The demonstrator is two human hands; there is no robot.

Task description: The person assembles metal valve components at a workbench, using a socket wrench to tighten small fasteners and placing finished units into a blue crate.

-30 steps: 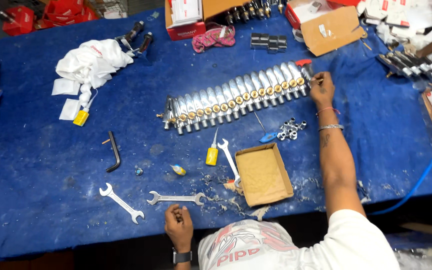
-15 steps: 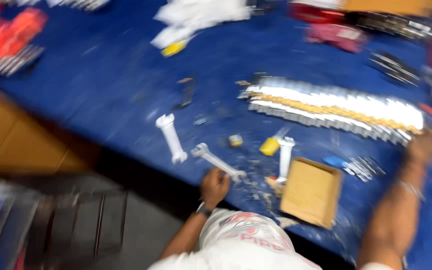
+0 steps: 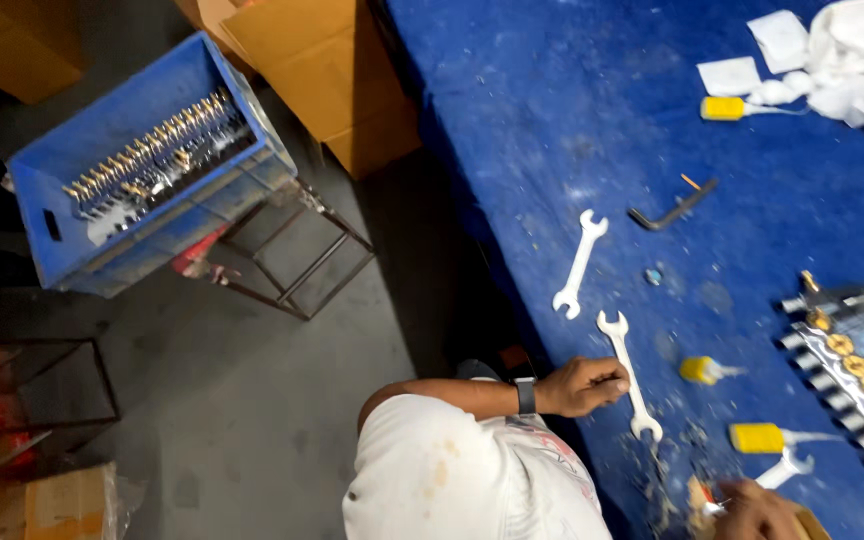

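The fingers (image 3: 614, 381) of the left hand (image 3: 582, 387) are curled in almost to a fist. Their tips lie against the shaft of a silver double open-ended steel wrench (image 3: 631, 378). The wrench lies flat on the blue dusty table (image 3: 552, 120) and is not lifted, and no real grip around it is visible. The wrist carries a dark watch and rests at the table edge.

Just beyond the fingertips is a small yellow-handled tool (image 3: 707, 370), and a second one like it (image 3: 758, 437) lies nearer to the right hand (image 3: 757, 510). Only the top of that hand shows at the bottom edge, so I cannot tell how far its fingers are open. It is near a white wrench end (image 3: 788, 466).

Further from the left fingers are another silver open-ended wrench (image 3: 579, 262), a black bent hex key (image 3: 672, 208) and a white crumpled cloth (image 3: 862, 60).

As for progress, a long row of silver metal parts with brass fittings (image 3: 852, 360) lies on the table at the right. Similar parts already fill a blue plastic crate (image 3: 102, 130) on a thin metal stand, well apart from the table.

Compared with one second ago, the view has swung to the left. The crate and floor are now visible, and the right hand is no longer at the far end of the row.
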